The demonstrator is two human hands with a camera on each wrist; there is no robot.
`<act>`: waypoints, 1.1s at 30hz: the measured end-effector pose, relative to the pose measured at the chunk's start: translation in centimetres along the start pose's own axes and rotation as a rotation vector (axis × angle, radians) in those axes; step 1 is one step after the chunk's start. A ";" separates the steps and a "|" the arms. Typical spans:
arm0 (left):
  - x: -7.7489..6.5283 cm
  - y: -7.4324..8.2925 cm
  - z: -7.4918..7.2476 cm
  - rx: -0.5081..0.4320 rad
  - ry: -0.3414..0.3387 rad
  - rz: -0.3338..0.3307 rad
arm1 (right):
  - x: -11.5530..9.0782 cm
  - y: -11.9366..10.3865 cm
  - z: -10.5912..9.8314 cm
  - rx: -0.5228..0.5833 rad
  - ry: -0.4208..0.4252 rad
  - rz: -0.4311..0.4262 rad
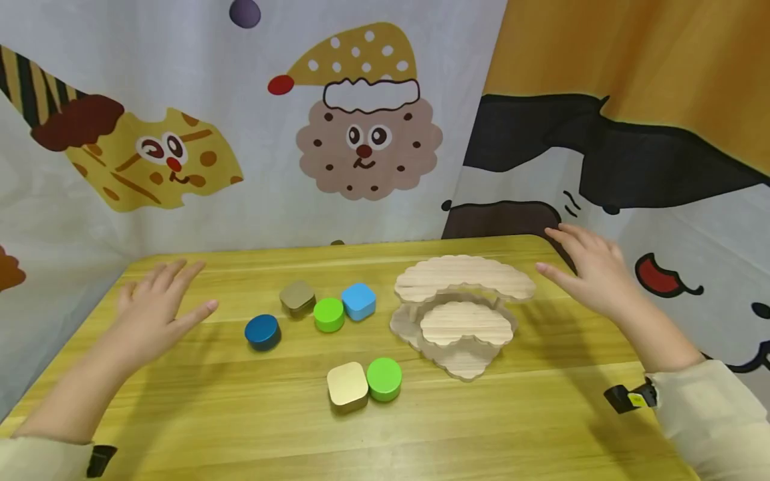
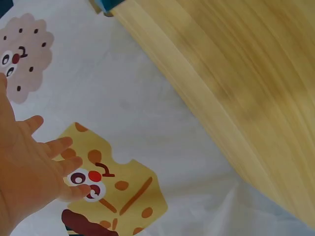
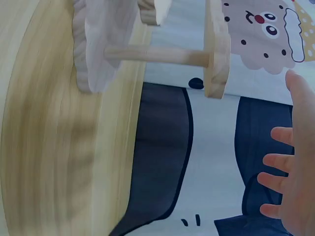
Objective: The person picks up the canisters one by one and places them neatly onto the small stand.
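My left hand (image 1: 158,314) hovers over the left part of the table with fingers spread, holding nothing. My right hand (image 1: 592,274) is raised to the right of a scalloped wooden stand (image 1: 463,277), its fingers extended and nothing in them. The stand has tiers at different heights, joined by round posts. Left of it lie a light blue rounded-square block (image 1: 359,300), a green round block (image 1: 329,314), a brownish-gold rounded-square block (image 1: 297,298) and a dark blue round block (image 1: 263,332). Nearer the front, a pale gold block (image 1: 347,386) sits beside another green round block (image 1: 384,379).
The blocks and stand are on a wood-grain table (image 1: 240,427). Behind and around the table hangs a white curtain (image 1: 265,220) with cartoon prints, close to its back edge. Dark bands with devices circle both wrists at the cream sleeves (image 1: 716,414).
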State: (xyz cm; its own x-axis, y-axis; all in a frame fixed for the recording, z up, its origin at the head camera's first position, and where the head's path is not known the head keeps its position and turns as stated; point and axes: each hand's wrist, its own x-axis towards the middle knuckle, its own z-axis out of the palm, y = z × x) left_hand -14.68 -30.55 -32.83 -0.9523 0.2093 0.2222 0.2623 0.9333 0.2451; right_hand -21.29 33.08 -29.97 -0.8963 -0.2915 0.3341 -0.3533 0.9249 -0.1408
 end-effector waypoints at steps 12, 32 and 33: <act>-0.7 1.6 2.0 -0.149 0.057 0.060 | -1.5 -1.4 1.9 0.113 0.092 0.015; -0.6 2.5 5.0 -0.334 0.074 0.048 | -3.1 -2.3 4.5 0.221 0.175 0.069; -0.5 2.6 5.1 -0.347 0.064 0.044 | -3.1 -2.4 4.6 0.225 0.176 0.074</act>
State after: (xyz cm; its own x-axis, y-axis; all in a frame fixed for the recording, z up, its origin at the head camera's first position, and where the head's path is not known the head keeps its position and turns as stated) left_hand -14.33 -26.77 -37.11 -0.9302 0.2182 0.2952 0.3506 0.7668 0.5376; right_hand -18.91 30.69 -34.94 -0.8688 -0.1600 0.4687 -0.3566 0.8588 -0.3678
